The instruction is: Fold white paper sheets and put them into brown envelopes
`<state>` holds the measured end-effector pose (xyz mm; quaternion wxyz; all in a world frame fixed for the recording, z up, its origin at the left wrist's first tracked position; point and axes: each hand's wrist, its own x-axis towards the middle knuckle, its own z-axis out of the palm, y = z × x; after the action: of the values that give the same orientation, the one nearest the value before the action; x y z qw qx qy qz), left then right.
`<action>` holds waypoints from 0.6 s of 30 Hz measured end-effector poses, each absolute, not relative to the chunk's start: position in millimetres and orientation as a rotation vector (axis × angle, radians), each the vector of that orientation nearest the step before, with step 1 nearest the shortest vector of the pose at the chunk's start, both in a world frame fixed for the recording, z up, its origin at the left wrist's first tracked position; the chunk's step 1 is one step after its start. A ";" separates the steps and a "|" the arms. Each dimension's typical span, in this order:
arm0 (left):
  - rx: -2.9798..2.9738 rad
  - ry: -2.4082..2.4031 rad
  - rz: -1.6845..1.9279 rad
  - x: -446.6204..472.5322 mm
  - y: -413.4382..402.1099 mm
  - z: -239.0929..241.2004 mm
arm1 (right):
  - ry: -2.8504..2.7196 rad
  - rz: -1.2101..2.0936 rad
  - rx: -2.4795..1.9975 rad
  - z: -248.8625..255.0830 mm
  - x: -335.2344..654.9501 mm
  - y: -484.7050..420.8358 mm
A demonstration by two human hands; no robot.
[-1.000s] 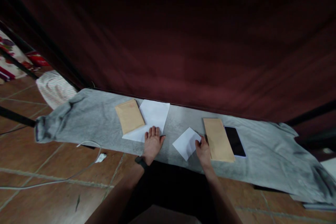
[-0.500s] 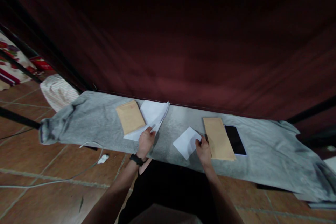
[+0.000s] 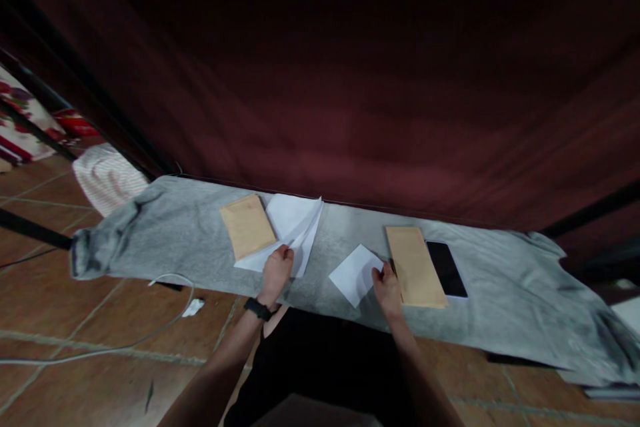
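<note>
My left hand (image 3: 278,273), with a dark band on its wrist, pinches the near corner of the top sheet of white paper (image 3: 287,210). That corner is raised and bent over the sheets beneath. A stack of brown envelopes (image 3: 249,227) lies partly on the left side of the white sheets. My right hand (image 3: 387,288) is closed at the right corner of a smaller, folded-looking white paper (image 3: 356,275), thumb and fingers at its edge. Just right of that hand lies a longer stack of brown envelopes (image 3: 417,267).
A dark-screened phone (image 3: 447,269) lies beside the right envelopes. Everything rests on a narrow bench covered with grey cloth (image 3: 510,287). Behind it hangs a dark red curtain (image 3: 345,113). A white cable (image 3: 125,349) runs over the tiled floor; a striped cloth (image 3: 107,177) is at far left.
The near right corner of the lower white sheets has dropped flat onto the cloth, while my left hand keeps the top sheet's corner raised. My right hand and its paper stay nearly still.
</note>
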<state>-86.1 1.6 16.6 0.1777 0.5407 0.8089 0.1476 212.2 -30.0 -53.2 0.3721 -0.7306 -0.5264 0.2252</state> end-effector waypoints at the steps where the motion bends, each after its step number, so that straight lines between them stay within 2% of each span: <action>1: 1.539 2.281 0.418 -87.1 1.4 16.0 | -1.351 0.572 -1.870 -54.0 212.2 -30.2; 7: 1.550 2.264 0.428 -89.8 0.7 13.0 | -1.325 0.556 -1.873 -58.1 211.8 -29.1; 18: 1.570 2.248 0.349 -91.9 1.5 22.0 | -1.184 0.834 -1.751 -60.3 223.0 -14.3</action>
<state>-91.9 1.5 22.0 0.1876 0.5579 0.7988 0.1242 223.0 -14.3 -60.3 0.4213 -0.6989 -0.4725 0.3329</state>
